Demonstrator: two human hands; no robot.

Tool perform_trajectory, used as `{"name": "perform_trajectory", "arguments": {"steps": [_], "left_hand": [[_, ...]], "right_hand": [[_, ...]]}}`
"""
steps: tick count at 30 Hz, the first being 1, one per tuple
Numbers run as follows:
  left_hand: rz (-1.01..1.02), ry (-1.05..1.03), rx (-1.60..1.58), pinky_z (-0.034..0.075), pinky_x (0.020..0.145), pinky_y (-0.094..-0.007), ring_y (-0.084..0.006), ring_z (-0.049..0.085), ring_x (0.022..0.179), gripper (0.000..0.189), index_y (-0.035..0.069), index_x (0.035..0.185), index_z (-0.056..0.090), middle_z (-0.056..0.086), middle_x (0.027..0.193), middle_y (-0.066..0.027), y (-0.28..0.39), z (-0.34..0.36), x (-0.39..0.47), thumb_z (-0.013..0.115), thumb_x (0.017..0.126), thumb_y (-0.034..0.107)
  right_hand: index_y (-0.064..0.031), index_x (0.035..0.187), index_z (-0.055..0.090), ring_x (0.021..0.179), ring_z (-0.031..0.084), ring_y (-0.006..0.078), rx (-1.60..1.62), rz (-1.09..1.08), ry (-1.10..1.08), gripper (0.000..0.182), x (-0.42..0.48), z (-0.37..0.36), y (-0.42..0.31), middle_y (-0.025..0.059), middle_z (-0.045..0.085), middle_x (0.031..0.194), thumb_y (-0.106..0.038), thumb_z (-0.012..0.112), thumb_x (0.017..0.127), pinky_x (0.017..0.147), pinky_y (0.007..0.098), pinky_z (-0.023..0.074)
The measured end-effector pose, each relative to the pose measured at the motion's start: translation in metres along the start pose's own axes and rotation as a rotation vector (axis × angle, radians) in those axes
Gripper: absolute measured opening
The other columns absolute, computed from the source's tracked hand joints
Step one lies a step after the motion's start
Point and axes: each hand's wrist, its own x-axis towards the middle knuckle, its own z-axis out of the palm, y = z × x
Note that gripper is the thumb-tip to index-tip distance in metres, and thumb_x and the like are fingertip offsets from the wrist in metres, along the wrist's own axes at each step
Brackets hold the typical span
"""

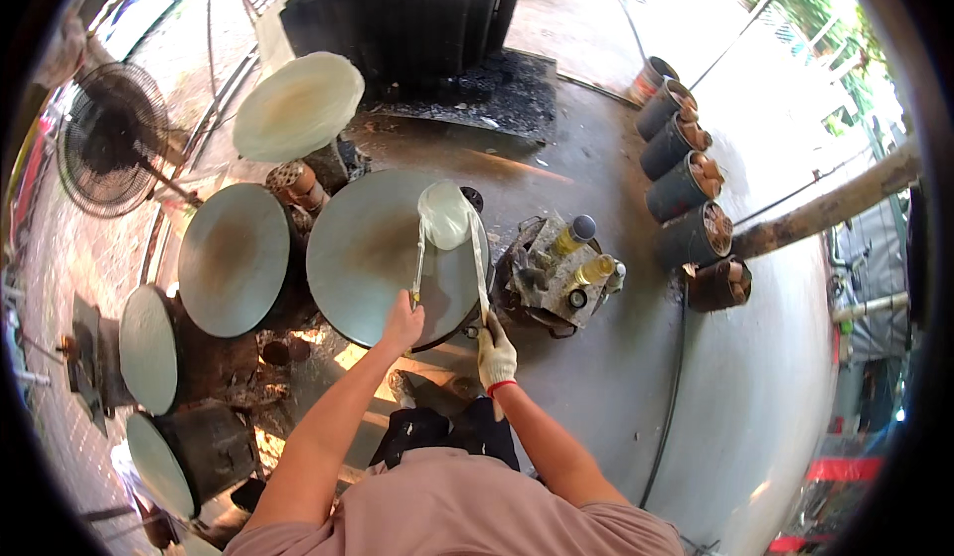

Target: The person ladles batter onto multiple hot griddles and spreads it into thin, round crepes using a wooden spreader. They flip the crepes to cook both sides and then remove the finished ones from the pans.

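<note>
A large round griddle plate point(373, 258) with a brown patch in its middle lies before me. Over its right side hangs a pale, stretchy mass of dough or batter point(446, 215) between two whitish sticks. My bare left hand point(403, 323) grips the left stick point(419, 265). Wearing a cream knitted glove with a red cuff, my right hand point(496, 355) holds the right stick point(479, 265), whose lower end shows below the wrist. What exactly joins the mass to the stick tips cannot be told.
Several round plates point(235, 258) curve along the left, near a fan point(112, 139). Bottles of yellow liquid point(594, 270) stand on a cluttered stand point(538, 276) at the right. Farther right is a row of dark buckets point(674, 194). A blackened structure point(402, 27) rises ahead.
</note>
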Motion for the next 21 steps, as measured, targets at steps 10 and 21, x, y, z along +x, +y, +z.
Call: {"name": "perform_trajectory", "arguments": {"steps": [10, 21], "left_hand": [[0.087, -0.055, 0.452, 0.047, 0.067, -0.0496, -0.0432, 0.061, 0.078, 0.012, 0.001, 0.097, 0.042, 0.061, 0.086, -0.0257, -0.033, -0.096, 0.071, 0.045, 0.090, 0.011], [0.078, 0.026, 0.583, 0.046, 0.072, -0.0478, -0.0394, 0.059, 0.082, 0.030, 0.003, 0.117, 0.042, 0.055, 0.099, -0.0222, -0.062, -0.165, 0.070, 0.048, 0.088, 0.011]], "right_hand": [[-0.0080, 0.123, 0.057, 0.057, 0.047, 0.0047, 0.474, 0.169, 0.084, 0.033, 0.020, 0.067, -0.062, -0.0002, 0.059, 0.079, -0.018, 0.053, 0.092, 0.050, 0.0197, 0.0398], [-0.0034, 0.121, 0.058, 0.082, 0.060, 0.0106, 0.541, 0.297, 0.146, 0.035, 0.003, 0.105, -0.076, 0.0069, 0.066, 0.096, -0.016, 0.053, 0.088, 0.073, 0.0226, 0.0466]]}}
